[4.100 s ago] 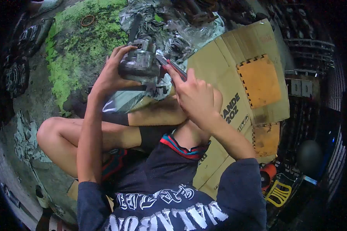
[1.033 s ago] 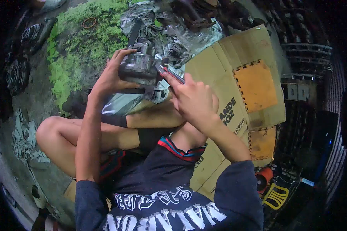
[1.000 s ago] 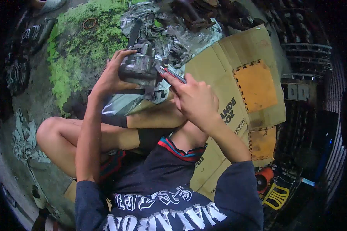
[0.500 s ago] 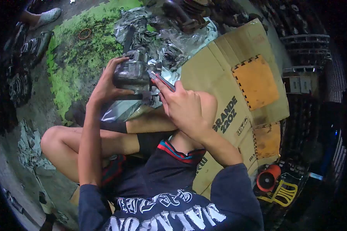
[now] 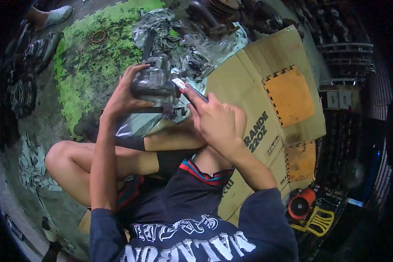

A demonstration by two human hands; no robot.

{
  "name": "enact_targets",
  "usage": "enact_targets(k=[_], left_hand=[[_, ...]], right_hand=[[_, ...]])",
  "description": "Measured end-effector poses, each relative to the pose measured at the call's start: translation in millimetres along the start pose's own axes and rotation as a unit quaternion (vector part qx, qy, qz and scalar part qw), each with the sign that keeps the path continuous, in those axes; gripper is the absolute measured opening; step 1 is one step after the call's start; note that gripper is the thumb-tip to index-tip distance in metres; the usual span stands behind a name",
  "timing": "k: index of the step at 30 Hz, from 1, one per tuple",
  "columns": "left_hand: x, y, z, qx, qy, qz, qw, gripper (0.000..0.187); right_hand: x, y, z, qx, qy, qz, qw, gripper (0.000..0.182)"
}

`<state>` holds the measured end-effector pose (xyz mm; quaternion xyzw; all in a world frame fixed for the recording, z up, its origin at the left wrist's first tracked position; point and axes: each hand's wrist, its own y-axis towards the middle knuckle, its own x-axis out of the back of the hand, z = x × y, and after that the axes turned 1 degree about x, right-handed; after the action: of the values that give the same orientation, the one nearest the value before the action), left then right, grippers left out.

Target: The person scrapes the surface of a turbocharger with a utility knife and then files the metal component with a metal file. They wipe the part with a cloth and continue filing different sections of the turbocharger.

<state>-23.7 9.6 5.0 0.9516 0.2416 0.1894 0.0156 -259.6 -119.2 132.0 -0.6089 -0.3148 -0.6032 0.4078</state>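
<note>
My left hand (image 5: 125, 97) is wrapped round the left side of a grey metal casing (image 5: 156, 83), thumb at its lower edge and fingers at the top. This cylindrical machine part stands in front of my crossed legs, with a dark flat bar along its near side. In my right hand (image 5: 217, 120) is a slim utility knife (image 5: 195, 91) with a dark and red handle. My index finger stretches along it, and its bright flat blade points at the casing's right side. Crumpled plastic sheeting (image 5: 142, 123) lies beneath the part.
A flattened cardboard box (image 5: 231, 78) covers the floor at right, with orange foam mats (image 5: 290, 96) on it. Left of the casing lies a stained green mat (image 5: 87, 56) bearing a ring (image 5: 98, 36). Dark metal parts (image 5: 216, 17) crowd the back. A person's shoe (image 5: 59, 14) shows top left.
My right hand and the knife have shifted slightly right, and the blade has turned to show its bright flat side. My left hand keeps its grip on the casing.
</note>
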Motion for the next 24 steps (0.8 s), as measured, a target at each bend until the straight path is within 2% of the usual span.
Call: enact_targets(k=[3, 5, 12, 14, 17, 21, 24], left_hand=[[0.5, -0.8, -1.8, 0.014, 0.006, 0.003, 1.000, 0.110], [0.7, -0.9, -0.5, -0.017, 0.015, 0.000, 1.000, 0.109], [0.6, -0.1, 4.6, -0.020, 0.010, 0.000, 1.000, 0.110], [0.1, -0.1, 4.3, -0.016, 0.014, -0.002, 1.000, 0.110], [-1.1, 0.7, 5.2, -0.013, 0.017, -0.002, 1.000, 0.109], [-0.8, 1.0, 5.3, -0.009, 0.028, -0.003, 1.000, 0.109], [-1.3, 1.8, 8.1, -0.022, 0.034, -0.003, 0.999, 0.109]], right_hand=[[1.2, 2.6, 3.3, -0.010, 0.013, -0.014, 1.000, 0.054], [-4.4, 2.1, 3.1, 0.004, 0.016, -0.017, 1.000, 0.054], [-5.2, 2.0, -3.8, -0.024, 0.052, -0.010, 0.998, 0.055], [-10.8, -1.5, -8.8, -0.009, 0.052, -0.066, 0.996, 0.054], [-13.7, -5.2, -12.2, 0.000, 0.055, -0.076, 0.996, 0.056], [-11.1, -6.3, -8.6, -0.009, 0.054, -0.070, 0.996, 0.057], [-10.5, -4.3, -5.2, -0.020, 0.046, -0.028, 0.998, 0.062]])
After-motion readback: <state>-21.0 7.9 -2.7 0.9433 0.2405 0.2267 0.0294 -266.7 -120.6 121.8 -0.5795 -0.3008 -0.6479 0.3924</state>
